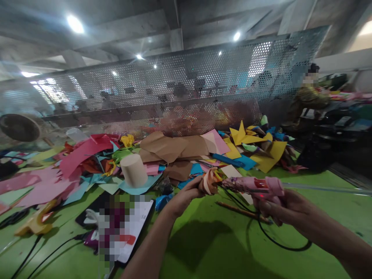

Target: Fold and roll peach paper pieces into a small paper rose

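Note:
My left hand (190, 193) is closed around a small rolled paper flower (210, 181) in orange and cream tones. In my right hand (286, 207) is a pink hot glue gun (252, 186), its fingers wrapped round the handle. The gun's dark, crusted nozzle points left and meets or almost meets the flower's right side; I cannot tell whether they touch. A clear glue stick (322, 188) sticks out from the back of the gun, and a black cord (279, 245) loops below it. Beneath both hands lies a thin brown stick (242, 212).
Coloured paper sheets and pieces (186, 147) pile along the back of the green table (215, 252). A cream cup-shaped piece (133, 170) stands left of centre. A tablet-like device (136, 228) and a yellow glue gun (37, 223) lie at left. Behind rises a perforated metal screen (180, 89); a person (309, 95) sits far right.

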Motion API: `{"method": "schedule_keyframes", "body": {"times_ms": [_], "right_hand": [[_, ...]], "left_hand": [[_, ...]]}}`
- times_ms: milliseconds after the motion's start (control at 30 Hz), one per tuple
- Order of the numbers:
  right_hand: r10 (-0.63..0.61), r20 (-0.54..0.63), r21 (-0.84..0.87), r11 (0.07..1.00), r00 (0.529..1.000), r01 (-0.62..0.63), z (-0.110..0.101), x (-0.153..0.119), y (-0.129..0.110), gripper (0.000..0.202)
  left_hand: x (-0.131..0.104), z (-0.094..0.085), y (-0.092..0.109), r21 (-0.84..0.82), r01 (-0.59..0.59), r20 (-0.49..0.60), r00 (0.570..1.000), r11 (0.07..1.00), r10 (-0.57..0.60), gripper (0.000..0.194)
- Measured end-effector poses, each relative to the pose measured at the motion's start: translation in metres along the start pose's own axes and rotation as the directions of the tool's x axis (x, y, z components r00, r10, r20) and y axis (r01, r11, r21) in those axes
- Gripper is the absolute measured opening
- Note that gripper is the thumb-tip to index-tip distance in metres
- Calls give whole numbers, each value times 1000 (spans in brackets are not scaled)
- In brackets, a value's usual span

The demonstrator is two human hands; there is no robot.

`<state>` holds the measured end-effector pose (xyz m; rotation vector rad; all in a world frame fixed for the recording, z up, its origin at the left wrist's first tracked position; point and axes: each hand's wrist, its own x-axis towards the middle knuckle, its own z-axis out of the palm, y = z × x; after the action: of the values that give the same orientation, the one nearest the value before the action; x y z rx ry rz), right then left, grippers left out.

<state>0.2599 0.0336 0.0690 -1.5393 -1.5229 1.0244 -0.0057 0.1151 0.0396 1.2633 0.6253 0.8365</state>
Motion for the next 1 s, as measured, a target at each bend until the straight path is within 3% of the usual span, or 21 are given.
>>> {"method": "schedule_keyframes", "body": {"times_ms": [233,533,833,1000], "right_hand": [[-51,19,-39,998,998,52,0,0,-1,37],[28,-13,-140,990,1000,-29,1,-3,-7,45],[21,4,-216,976,1000,-20,2,-3,-4,50],[-18,25,-141,990,1000,21,5,-2,-11,42]], "left_hand": [[2,-3,-5,6,-16,21,1000,1000,16,65],[4,-10,-17,15,-5,-21,1000,1000,5,59],[1,-4,-8,-9,29,-71,997,1000,-30,58],[1,-2,-5,-15,45,-70,996,999,-46,57]]}}
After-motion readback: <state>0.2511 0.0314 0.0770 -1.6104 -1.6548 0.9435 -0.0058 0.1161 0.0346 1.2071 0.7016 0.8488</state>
